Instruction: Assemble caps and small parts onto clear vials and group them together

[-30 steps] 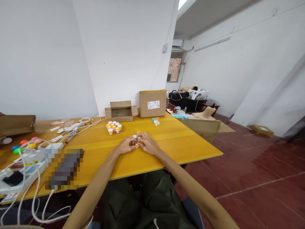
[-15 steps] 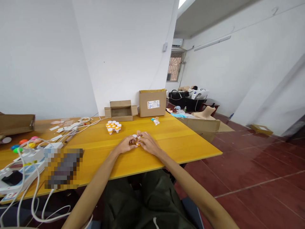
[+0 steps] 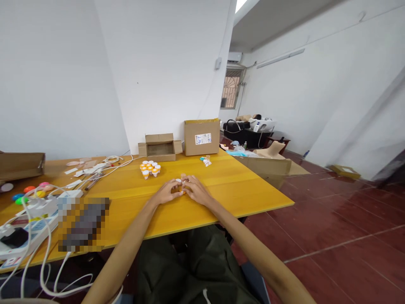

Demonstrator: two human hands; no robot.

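At the middle of the table, my left hand (image 3: 166,192) and my right hand (image 3: 196,191) meet with curled fingers. Between their fingertips is a small orange piece (image 3: 182,191), partly covered by the fingers. A white round cap (image 3: 179,180) shows at the left fingertips, and a small translucent cup (image 3: 183,175) stands just beyond the hands. Farther back on the left is a cluster of small orange containers with white tops (image 3: 150,167). Small white and teal pieces (image 3: 206,161) lie to the right, close to the large carton.
An open cardboard box (image 3: 160,148) and a closed labelled carton (image 3: 202,138) stand along the wall. On the left lie a power strip (image 3: 41,223), white cables, coloured balls (image 3: 30,190) and a blurred dark object (image 3: 85,223). The table's right edge borders a red tiled floor.
The fingers have shifted only slightly around the small orange piece, which is a little more hidden now. The whole view has moved a few pixels; the other things stay put.
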